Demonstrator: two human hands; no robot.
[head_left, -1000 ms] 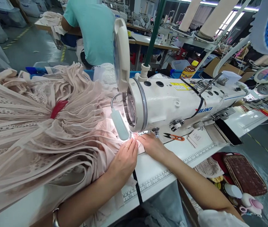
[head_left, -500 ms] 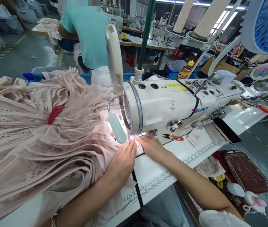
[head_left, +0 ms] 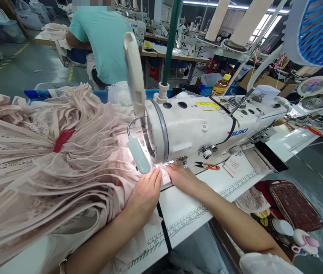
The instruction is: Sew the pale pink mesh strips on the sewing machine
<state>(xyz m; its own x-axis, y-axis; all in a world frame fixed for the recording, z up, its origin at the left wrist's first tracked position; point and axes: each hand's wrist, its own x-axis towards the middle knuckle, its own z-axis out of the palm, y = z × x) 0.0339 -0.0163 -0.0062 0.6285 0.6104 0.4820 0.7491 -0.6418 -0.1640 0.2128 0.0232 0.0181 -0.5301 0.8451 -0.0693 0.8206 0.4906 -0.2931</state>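
Observation:
My left hand (head_left: 146,190), with a ring on one finger, presses its closed fingers onto pale pink fabric (head_left: 165,178) beneath the head of a white sewing machine (head_left: 190,125). From the other side, my right hand (head_left: 182,177) has its fingertips on the same fabric beside the presser foot area. Both hands' fingertips nearly meet there. A lit lamp (head_left: 139,155) hangs from the machine head and partly hides the needle area. Left of my left hand lies a large heap of pale pink garments (head_left: 93,140), bunched with a red tie (head_left: 64,139).
Orange-handled thread snips (head_left: 207,166) and paper labels (head_left: 233,165) lie right of my hands. A blue fan (head_left: 318,32) stands at upper right, a drink bottle (head_left: 220,86) behind the machine. A person in a turquoise shirt (head_left: 104,42) sits ahead.
The view has shifted slightly, so everything sits a little further left. Both hands stay at the fabric under the machine head, with hardly any visible movement.

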